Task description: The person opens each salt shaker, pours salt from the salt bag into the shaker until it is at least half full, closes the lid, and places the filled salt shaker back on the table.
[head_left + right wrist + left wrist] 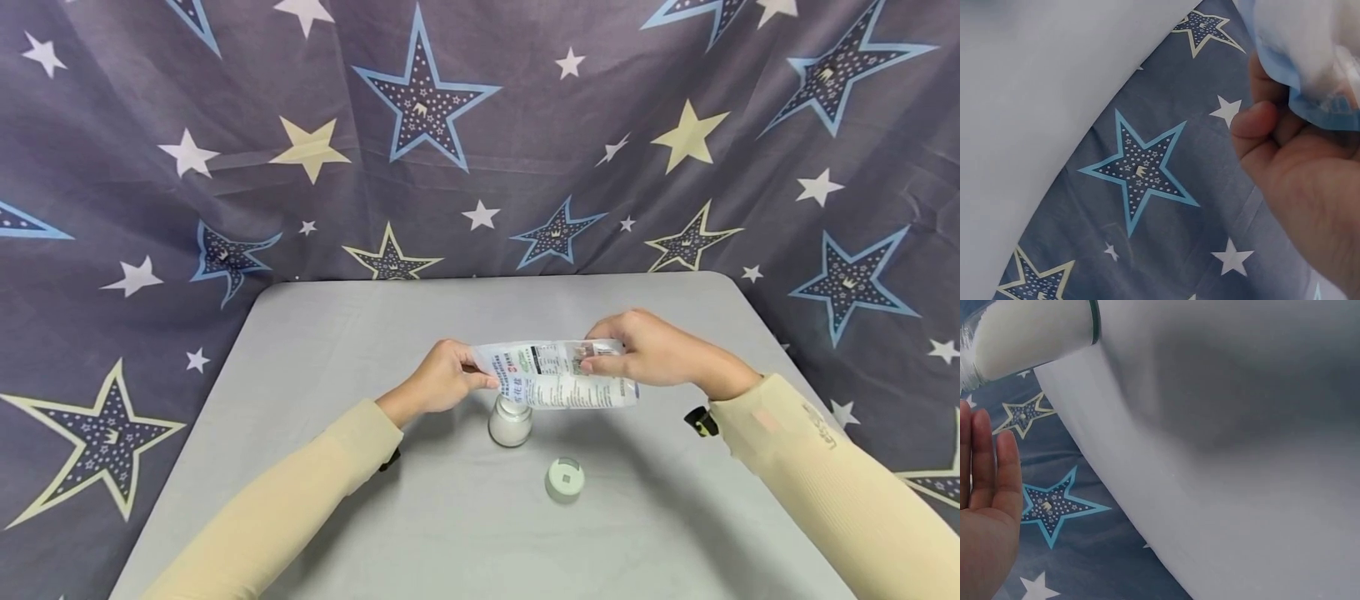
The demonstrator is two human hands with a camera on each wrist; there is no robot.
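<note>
A printed plastic bag (558, 387) with white contents is held sideways above the table, stretched between both hands. My left hand (442, 379) pinches its left end between thumb and fingers; in the left wrist view the other fingers of this hand (988, 469) extend. At the opposite end, my right hand (648, 350) grips the bag, thumb in front. The right wrist view shows curled fingers of that hand (1297, 150) on the bag's blue edge (1322, 115). Under the bag's left end stands a glass jar (510, 423) filled with white stuff; the bag hides its mouth in the head view.
A pale green round lid (565, 480) lies on the grey table (420, 533), nearer to me and right of the jar. Behind the table's far edge hangs a dark curtain with stars (247, 100).
</note>
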